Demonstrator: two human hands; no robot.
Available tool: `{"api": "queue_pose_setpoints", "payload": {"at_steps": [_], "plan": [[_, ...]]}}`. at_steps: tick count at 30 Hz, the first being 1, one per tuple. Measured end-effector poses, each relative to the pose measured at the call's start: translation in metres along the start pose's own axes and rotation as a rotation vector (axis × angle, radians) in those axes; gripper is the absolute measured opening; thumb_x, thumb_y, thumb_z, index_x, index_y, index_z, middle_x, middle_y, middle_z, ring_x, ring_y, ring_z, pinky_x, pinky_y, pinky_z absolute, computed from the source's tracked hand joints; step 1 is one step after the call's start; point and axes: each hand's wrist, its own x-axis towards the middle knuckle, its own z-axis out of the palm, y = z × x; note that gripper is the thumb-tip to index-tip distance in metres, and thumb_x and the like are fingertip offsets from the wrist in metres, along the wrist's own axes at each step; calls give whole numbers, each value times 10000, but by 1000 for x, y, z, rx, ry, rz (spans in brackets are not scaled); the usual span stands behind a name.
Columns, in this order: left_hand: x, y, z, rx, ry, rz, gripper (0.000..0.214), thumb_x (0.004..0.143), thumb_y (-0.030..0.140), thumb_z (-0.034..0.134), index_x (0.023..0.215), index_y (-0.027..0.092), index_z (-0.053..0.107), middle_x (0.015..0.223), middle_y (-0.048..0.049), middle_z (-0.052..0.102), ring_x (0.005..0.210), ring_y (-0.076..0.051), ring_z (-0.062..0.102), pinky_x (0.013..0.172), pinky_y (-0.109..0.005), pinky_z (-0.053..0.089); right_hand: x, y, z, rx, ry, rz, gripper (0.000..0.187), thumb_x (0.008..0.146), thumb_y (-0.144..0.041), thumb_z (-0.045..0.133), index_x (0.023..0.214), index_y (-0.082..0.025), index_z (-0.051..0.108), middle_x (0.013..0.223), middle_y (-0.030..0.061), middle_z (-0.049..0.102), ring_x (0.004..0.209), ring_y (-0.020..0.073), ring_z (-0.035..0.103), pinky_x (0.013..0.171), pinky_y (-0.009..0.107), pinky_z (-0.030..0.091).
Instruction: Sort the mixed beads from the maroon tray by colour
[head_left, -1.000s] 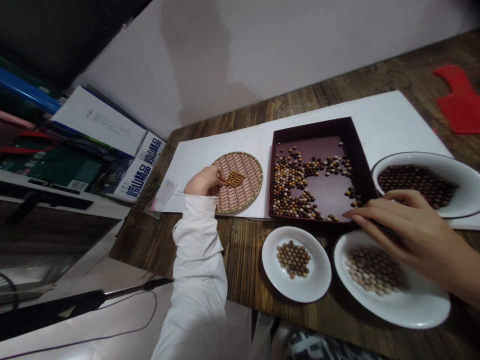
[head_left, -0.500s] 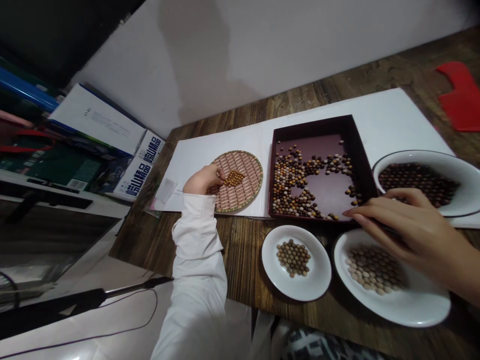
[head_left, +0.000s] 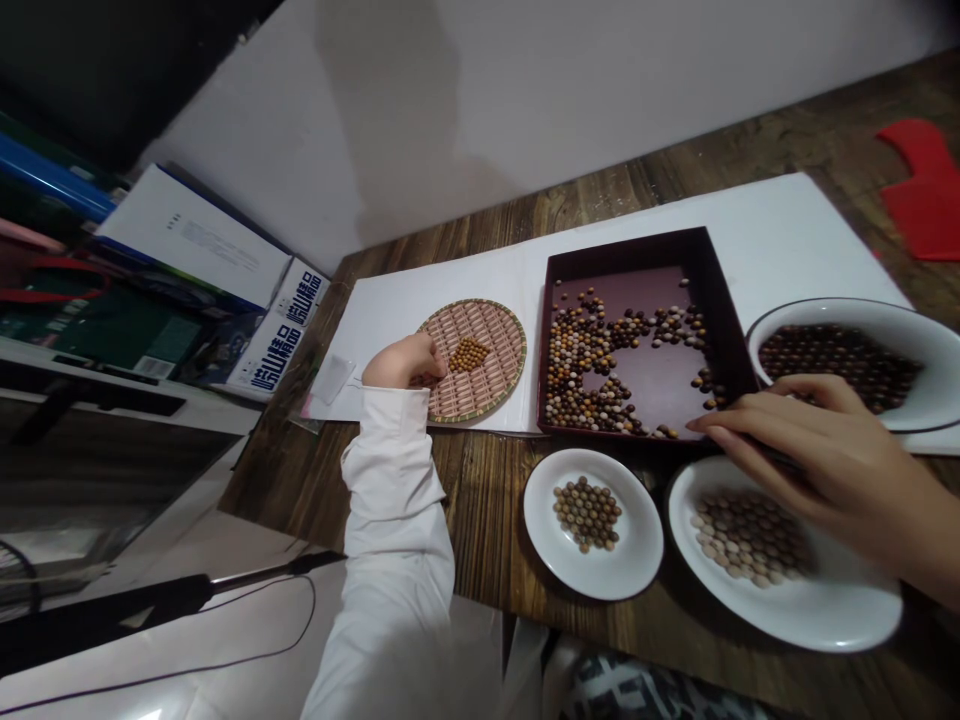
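Observation:
My left hand (head_left: 405, 362), in a white sleeve, is over the left side of a round woven bamboo tray (head_left: 491, 390). Its fingers are curled together beside a cluster of yellow-brown beads (head_left: 469, 354); anything between the fingertips is hidden. My right hand (head_left: 821, 440) lies over the near right corner of a dark red box (head_left: 645, 250), thumb and fingers closed at its rim. Inside the box are mixed beads (head_left: 574, 350) in yellow, dark brown and pale tones, mostly along the left and near sides.
Near me, a small white plate (head_left: 540, 545) holds brownish beads and a larger white dish (head_left: 847, 620) pale ones. At right, a white bowl (head_left: 934, 350) contains dark beads. A red scraper-like piece (head_left: 926, 205) lies far right. Printed cartons (head_left: 202, 240) stand left.
My left hand has shifted slightly left and down, away from the yellow-brown beads, its fingers more curled. The right hand stays in place at the box.

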Motion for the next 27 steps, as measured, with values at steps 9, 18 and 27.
{"api": "queue_pose_setpoints", "payload": {"at_steps": [9, 18, 27], "plan": [[1, 1, -3, -39, -150, 35, 54, 679, 165, 636, 642, 181, 674, 671, -4, 704, 650, -134, 648, 571, -185, 449, 0, -1, 0, 15, 14, 22, 141, 964, -227, 481, 1037, -228, 601, 875, 10, 713, 750, 176, 654, 846, 403, 399], [1, 0, -4, -82, -184, 69, 63, 699, 180, 628, 654, 184, 670, 670, 7, 693, 612, -116, 618, 593, -190, 458, -2, 0, 0, 4, -4, 20, 154, 976, -235, 469, 1062, -207, 594, 892, 27, 713, 759, 178, 655, 851, 412, 395], [-4, 1, -8, -100, -190, 39, 65, 719, 172, 646, 663, 184, 676, 661, 8, 691, 609, -119, 615, 605, -199, 446, 0, -1, -1, -4, -8, 7, 148, 983, -229, 454, 1057, -201, 580, 877, 27, 703, 747, 178, 648, 848, 414, 390]]}}
